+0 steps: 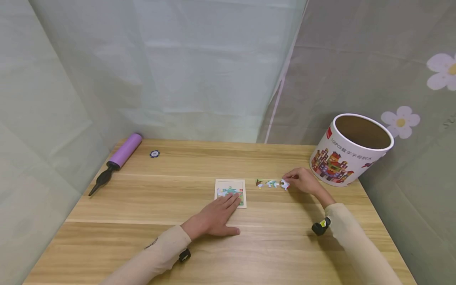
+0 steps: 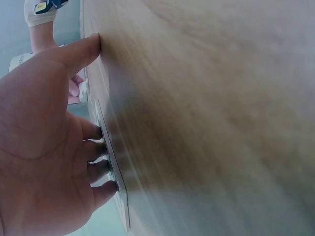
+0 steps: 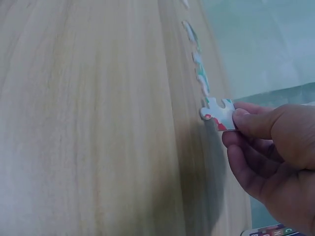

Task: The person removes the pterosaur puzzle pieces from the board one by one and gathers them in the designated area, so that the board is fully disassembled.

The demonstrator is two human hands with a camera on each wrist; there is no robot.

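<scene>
A small square puzzle board [image 1: 230,181] with a pale frame and a green picture lies on the table. My left hand [image 1: 218,215] rests its outstretched fingers on the board, covering the lower part of the picture, with the thumb spread out to the side. Over to the right, my right hand [image 1: 303,181] pinches a white jigsaw piece [image 3: 221,114] with red marks between thumb and fingers. Beside that piece, a green and white jigsaw piece [image 1: 272,183] and a brown and green one [image 1: 259,183] lie in a row toward the board.
A large white printed bucket [image 1: 333,158] stands at the back right, just beyond my right hand. At the far left lie a purple hand pump [image 1: 126,151] with a black nozzle and a round blue-and-white chip [image 1: 154,154]. Curtains hang behind the wooden table [image 1: 149,198].
</scene>
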